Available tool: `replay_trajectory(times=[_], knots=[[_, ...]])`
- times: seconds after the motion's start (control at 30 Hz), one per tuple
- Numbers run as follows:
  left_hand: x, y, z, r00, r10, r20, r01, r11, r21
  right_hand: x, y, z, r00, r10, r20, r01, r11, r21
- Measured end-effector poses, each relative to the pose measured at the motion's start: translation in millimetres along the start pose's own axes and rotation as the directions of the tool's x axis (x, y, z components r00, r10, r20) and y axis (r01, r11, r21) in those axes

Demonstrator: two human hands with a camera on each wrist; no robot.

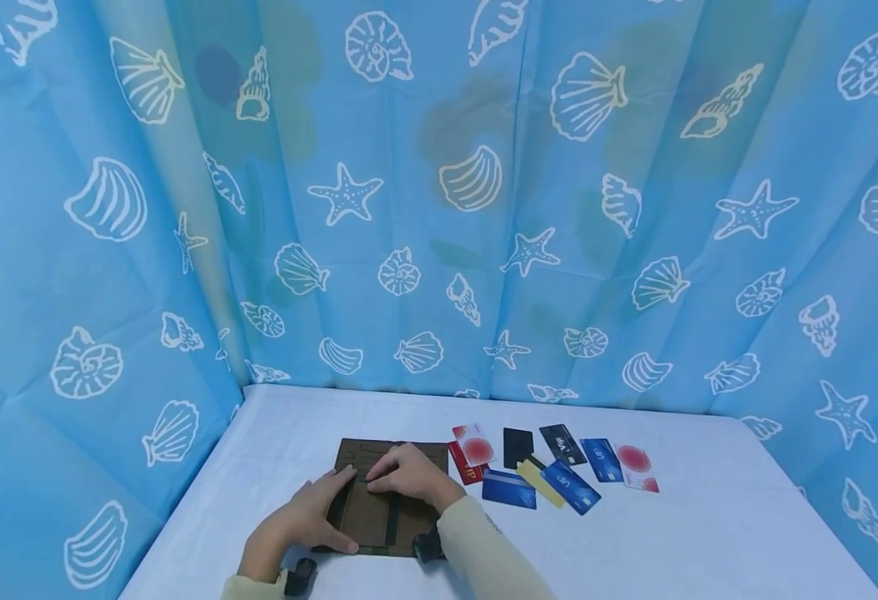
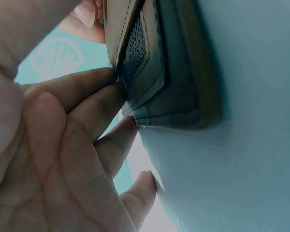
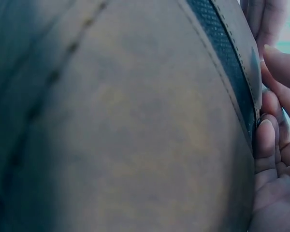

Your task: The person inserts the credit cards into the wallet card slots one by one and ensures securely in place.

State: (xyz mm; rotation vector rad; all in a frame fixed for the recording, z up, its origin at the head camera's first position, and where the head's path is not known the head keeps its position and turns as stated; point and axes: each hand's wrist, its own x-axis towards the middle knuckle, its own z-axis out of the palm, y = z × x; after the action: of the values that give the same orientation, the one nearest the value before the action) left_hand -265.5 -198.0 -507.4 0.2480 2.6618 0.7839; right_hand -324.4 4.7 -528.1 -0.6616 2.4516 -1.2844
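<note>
An unfolded brown leather wallet [image 1: 368, 521] with stitched seams and dark mesh strips lies on the white table. My left hand [image 1: 303, 512] spans its left side, thumb at the lower edge and fingertips near the upper left. In the left wrist view, the fairly straight fingers [image 2: 99, 104] touch the wallet's edge. My right hand [image 1: 416, 475] reaches over the wallet's middle, thumb and forefinger brought together close to the slots. In the right wrist view its other fingers [image 3: 266, 140] curl beside a mesh strip [image 3: 217, 38]; I cannot tell whether the fingertips pinch anything.
Several cards lie spread right of the wallet: a red card [image 1: 465, 467], blue cards [image 1: 509, 489], black cards [image 1: 517, 447], a yellow card [image 1: 539, 485] and white-and-red cards [image 1: 637, 468]. A blue curtain [image 1: 408, 317] with white shells stands behind and beside the table [image 1: 709, 533].
</note>
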Motion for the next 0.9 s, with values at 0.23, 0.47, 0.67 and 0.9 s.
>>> replay_trajectory(times=[0.23, 0.47, 0.67, 0.9], knots=[[0.9, 2.5, 0.4, 1.000, -0.015, 0.000, 0.015, 1.000, 0.016, -1.8, -3.1, 0.7, 1.000, -0.007, 0.005, 0.007, 0.999, -0.040], [-0.6, 3.1, 1.4, 1.000, -0.003, -0.012, 0.003, 1.000, 0.010, -3.5, -5.6, 2.4, 1.000, -0.016, -0.006, 0.016, 0.999, -0.043], [-1.5, 2.9, 2.5, 1.000, -0.006, -0.014, 0.006, 1.000, 0.006, -3.6, -6.3, 2.1, 1.000, -0.016, 0.005, 0.016, 1.000, -0.022], [-1.6, 4.3, 1.3, 1.000, -0.018, -0.019, 0.018, 1.000, -0.009, -5.1, -7.6, 0.2, 0.999, -0.023, 0.027, 0.022, 0.999, 0.035]])
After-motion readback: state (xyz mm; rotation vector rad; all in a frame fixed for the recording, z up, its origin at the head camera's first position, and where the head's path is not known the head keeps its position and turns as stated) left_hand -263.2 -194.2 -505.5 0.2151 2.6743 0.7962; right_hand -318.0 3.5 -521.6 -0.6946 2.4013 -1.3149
